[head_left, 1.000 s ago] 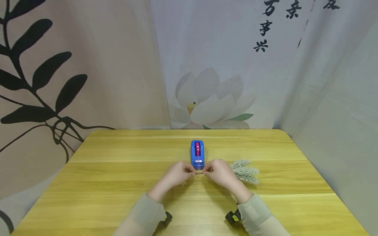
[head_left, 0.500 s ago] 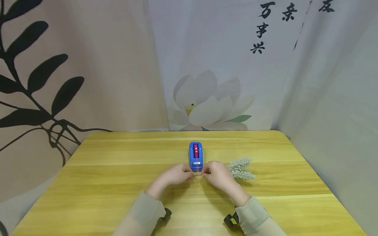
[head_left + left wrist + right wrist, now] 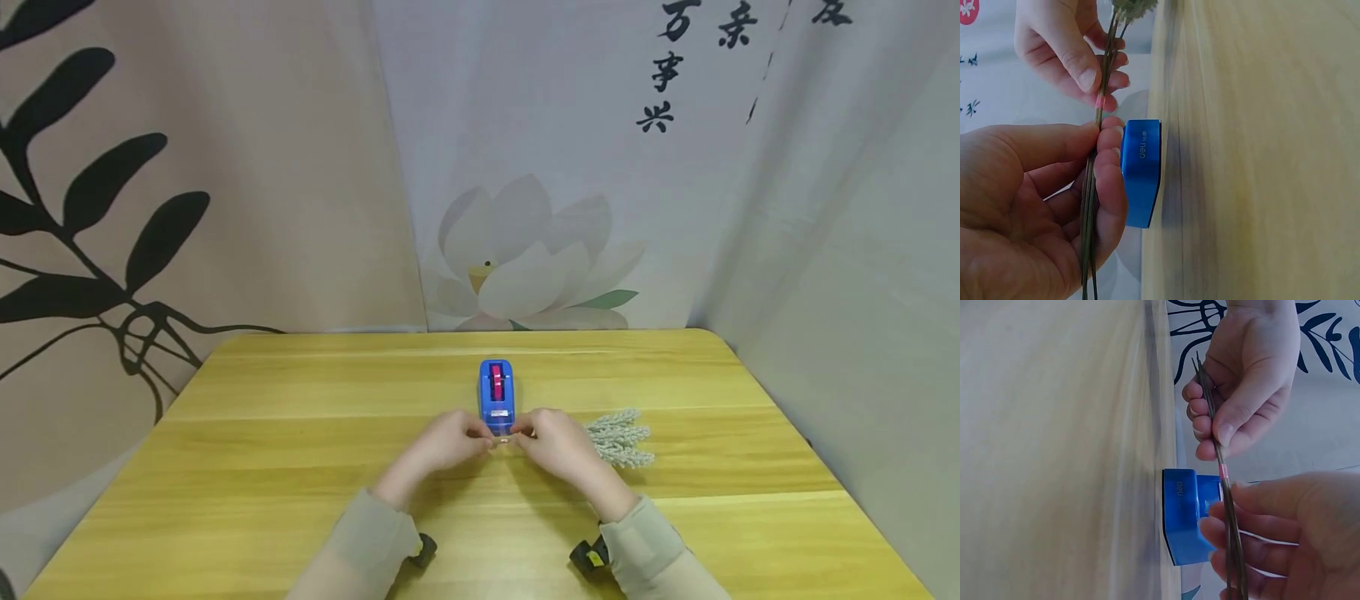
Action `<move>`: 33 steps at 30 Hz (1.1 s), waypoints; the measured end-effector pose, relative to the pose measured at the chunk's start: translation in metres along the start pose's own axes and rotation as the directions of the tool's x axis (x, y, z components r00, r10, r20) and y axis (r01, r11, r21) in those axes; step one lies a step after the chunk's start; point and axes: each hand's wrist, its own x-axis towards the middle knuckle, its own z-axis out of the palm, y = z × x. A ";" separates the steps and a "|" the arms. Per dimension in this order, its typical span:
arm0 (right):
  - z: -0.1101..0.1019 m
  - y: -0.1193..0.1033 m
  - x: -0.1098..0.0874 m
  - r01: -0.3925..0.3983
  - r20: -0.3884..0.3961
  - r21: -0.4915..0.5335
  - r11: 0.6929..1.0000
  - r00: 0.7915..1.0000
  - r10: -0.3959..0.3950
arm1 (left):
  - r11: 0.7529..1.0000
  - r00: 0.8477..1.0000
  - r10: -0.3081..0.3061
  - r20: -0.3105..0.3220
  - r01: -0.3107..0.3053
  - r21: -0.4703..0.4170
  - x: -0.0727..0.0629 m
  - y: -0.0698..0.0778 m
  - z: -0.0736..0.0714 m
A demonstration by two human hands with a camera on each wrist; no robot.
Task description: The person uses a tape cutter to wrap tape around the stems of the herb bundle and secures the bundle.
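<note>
My left hand and right hand meet over the table, close in front of a blue tape dispenser with a pink-red roll. Between them runs a thin bundle of dry stems, held sideways. The left hand pinches the stems between thumb and fingertips, as the left wrist view shows. On the other side of a pink band wrapped round them, the right hand holds them with thumb and fingers. Pale fluffy plant heads stick out past the right hand.
The wooden table ends at a back edge near printed curtains. Another fabric wall stands along the right side. Dark wrist cameras sit at both cuffs.
The plant heads beside the right hand shift and spread slightly. Both hands stay nearly in place on the stems in front of the dispenser. The head view tilts a little.
</note>
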 end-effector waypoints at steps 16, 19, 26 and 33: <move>0.005 0.001 0.001 -0.003 -0.071 -0.042 0.999 0.997 0.000 | 1.000 0.998 0.001 -0.069 0.000 0.011 0.002 -0.001 0.003; 0.006 0.001 0.002 -0.007 -0.082 -0.033 0.999 0.997 0.004 | 1.000 0.997 -0.007 -0.077 0.008 0.009 0.002 -0.001 0.003; 0.007 0.000 0.002 -0.015 -0.103 -0.034 0.999 0.995 0.012 | 0.999 0.996 0.014 -0.090 -0.011 0.032 0.003 -0.001 0.004; 0.008 0.000 0.002 -0.007 -0.122 -0.049 0.999 0.993 0.001 | 1.000 0.999 -0.011 -0.049 0.012 0.010 0.002 0.000 0.003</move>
